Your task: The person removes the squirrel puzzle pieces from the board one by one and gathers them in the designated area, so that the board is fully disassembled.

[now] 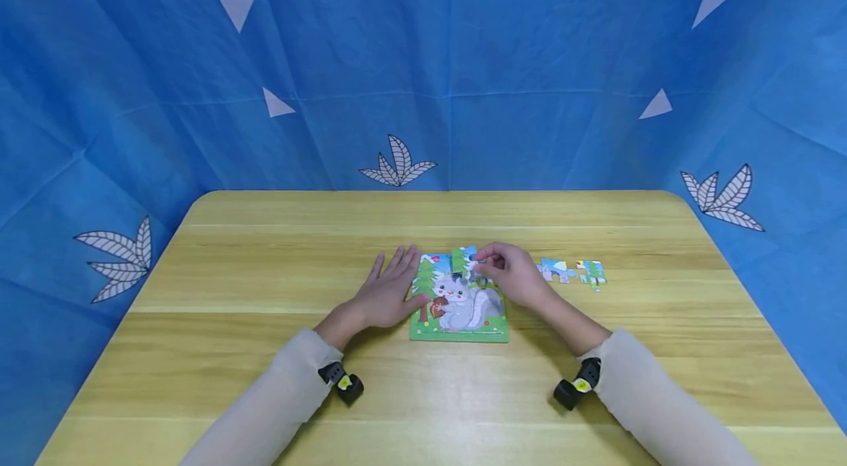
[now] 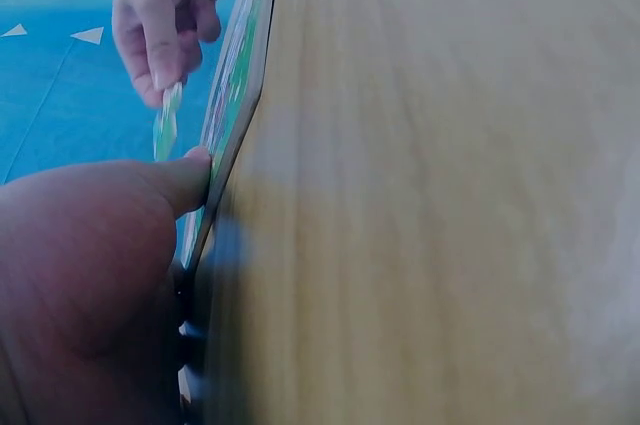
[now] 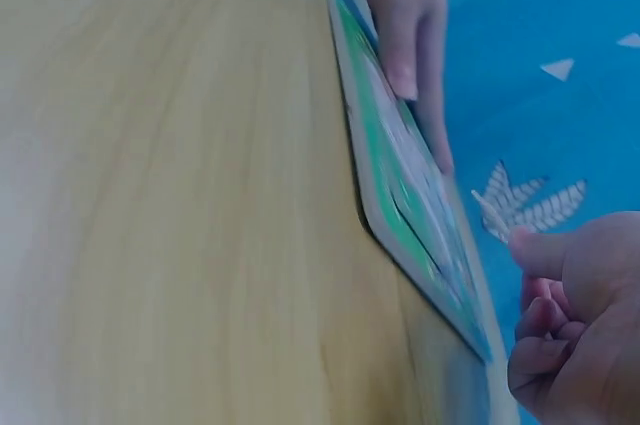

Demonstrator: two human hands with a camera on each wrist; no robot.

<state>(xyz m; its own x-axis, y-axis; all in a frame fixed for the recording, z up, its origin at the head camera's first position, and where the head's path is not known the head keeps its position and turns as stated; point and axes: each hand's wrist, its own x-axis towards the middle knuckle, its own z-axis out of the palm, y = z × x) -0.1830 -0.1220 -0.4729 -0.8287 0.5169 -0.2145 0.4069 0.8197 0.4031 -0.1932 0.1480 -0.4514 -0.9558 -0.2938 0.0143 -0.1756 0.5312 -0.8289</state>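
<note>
Let the left hand [image 1: 389,297], fingers straight, steady the puzzle board [image 1: 456,337] at nine o'clock. The right hand [image 1: 519,276] pinches a piece [image 1: 462,261] near its twelve o'clock edge; lower it level, though the slot seems partly hidden.

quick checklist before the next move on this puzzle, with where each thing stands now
1. Puzzle board flat on the table: ok.
2. Left hand at the board's left side, thumb over its edge: ok.
3. Right hand pinching a puzzle piece: ok.
4. Held piece seated in the board: not ok, it is raised above it.
5. Held piece matching its gap: cannot tell, the right hand hides part of that area.
6. All loose pieces placed: not ok, some lie right of the board.
</note>
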